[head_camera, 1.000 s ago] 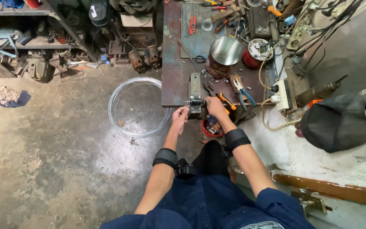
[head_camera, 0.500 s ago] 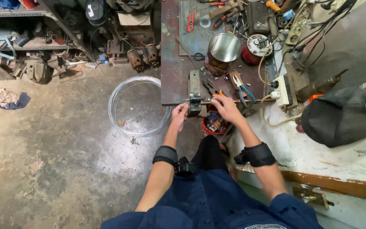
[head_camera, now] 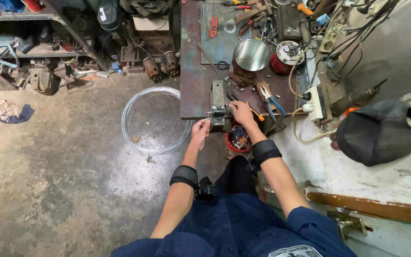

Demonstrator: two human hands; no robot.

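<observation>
both arms reach forward: left hand point(head_camera: 200, 129) pinches the small bench vise point(head_camera: 218, 108); right hand point(head_camera: 241, 113) rests on its top, fingers curled.

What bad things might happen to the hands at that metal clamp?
The left hand and right hand are both right at the small bench vise, so fingers might get pinched. The wire coil on the floor lies close by and might trip someone. Loose pliers near the edge could get knocked off.

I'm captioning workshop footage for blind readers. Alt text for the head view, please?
Seen from above, a person's left hand and right hand flank a small metal vise at the edge of a cluttered workbench. A wire coil lies on the concrete floor.
</observation>
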